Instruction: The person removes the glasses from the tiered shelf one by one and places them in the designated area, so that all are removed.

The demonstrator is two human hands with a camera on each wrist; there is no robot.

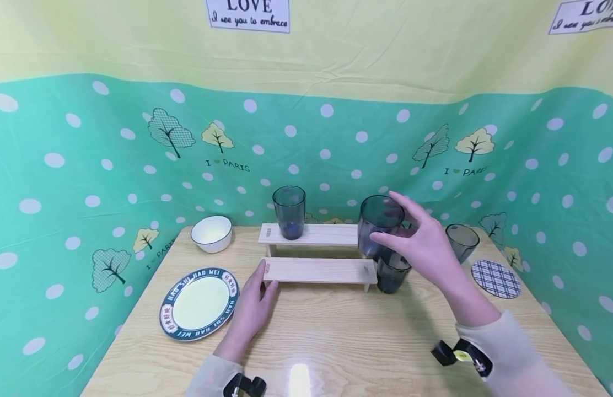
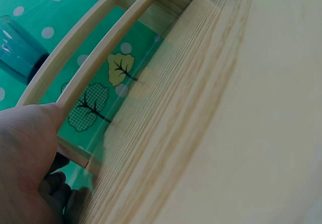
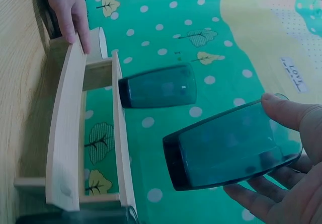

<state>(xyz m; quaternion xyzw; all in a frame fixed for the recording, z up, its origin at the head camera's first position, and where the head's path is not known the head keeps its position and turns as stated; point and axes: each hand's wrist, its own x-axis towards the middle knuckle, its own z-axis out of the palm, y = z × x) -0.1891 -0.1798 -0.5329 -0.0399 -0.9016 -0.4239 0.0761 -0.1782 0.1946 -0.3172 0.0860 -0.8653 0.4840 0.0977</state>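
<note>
"So, how far along are you?"

"Partway, I'd judge. One glass stands on the left of the far shelf. A second glass is up in my right hand, not yet set down."

"And what's left?"

"Putting that one down, it seems. A third glass stands on the table, just beside the right end of the near shelf. A fourth glass is farther right, near the checked coaster. If those two belong to the job as well, they're left too."

"Where exactly is the second glass?"

"Between my right thumb and fingers, which wrap its side near the rim. It hangs nearly upright by the right end of the far shelf, its base clear of the wood, to the right of the one glass up there."

"What about your left hand?"

"It grips the left end of the near shelf, well apart from the second glass. The plate lies just left of that hand, and the bowl sits beyond, on the far left."
</note>
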